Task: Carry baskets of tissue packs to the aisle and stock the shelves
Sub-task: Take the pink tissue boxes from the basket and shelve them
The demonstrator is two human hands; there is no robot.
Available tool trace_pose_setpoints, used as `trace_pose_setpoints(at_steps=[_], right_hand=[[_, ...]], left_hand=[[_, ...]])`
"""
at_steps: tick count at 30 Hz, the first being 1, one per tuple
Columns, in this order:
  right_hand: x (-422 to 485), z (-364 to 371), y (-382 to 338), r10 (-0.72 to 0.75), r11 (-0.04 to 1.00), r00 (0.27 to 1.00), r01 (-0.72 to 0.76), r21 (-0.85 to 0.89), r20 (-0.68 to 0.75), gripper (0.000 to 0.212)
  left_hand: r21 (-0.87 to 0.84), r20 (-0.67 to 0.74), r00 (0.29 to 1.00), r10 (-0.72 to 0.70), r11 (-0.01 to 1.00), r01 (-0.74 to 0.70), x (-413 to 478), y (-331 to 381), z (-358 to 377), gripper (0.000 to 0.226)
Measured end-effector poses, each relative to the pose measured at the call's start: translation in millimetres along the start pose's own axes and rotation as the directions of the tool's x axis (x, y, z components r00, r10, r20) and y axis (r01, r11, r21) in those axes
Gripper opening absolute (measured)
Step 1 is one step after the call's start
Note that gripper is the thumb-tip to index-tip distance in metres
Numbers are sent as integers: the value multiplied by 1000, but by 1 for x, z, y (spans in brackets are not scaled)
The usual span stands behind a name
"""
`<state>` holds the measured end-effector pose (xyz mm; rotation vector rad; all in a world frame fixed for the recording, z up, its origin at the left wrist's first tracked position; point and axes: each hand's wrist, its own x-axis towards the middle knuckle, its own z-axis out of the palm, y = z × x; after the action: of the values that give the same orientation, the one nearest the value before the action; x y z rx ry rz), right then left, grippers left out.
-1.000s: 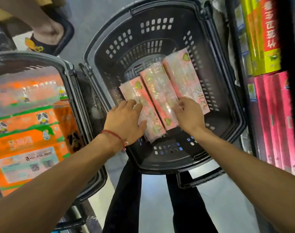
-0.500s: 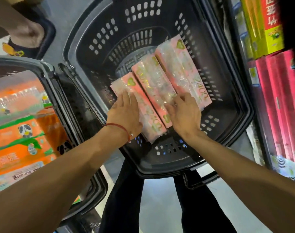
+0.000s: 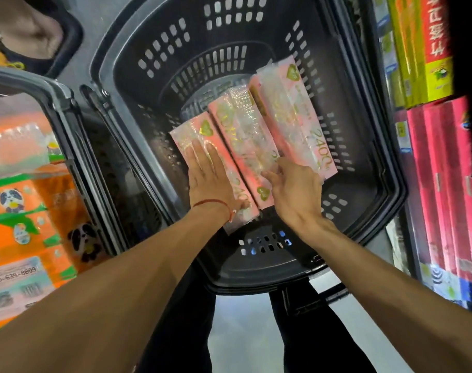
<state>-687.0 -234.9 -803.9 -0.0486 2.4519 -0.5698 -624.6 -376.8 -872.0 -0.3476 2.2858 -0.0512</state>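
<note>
Pink tissue packs (image 3: pixel 256 141) lie mid-frame in black basket (image 3: pixel 364 125). Left grip (image 3: pixel 210 181) flat, fingers straight, on left pack (image 3: pixel 189 134); right grip (image 3: pixel 296 192) closure unclear. Likely light, squashy, slick film: clamp the sides.

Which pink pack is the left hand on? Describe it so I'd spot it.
Look into the black basket in the middle, where three pink tissue packs lie side by side. It is the leftmost pack, nearest the basket of orange packs; it alone has the left hand lying flat on it.
</note>
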Motion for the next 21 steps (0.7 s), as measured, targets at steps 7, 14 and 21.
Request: trace_pose_setpoints(at_steps=[7,14,21], right_hand=[[-12,-9,-3,5,1000,1000,-5,-12,-13,30],[-44,-60,-22,-51,999,991,49,-16,-123,35],[-78,-91,-18,-43,998,992,37,-50,-122,41]], left_hand=[[-57,-33,999,-14,998,12,3,0,8,153],[-118,7,1000,14,993,-13,-1,-3,-8,152],[-713,97,993,68,701,22,-15,-27,-55,119]])
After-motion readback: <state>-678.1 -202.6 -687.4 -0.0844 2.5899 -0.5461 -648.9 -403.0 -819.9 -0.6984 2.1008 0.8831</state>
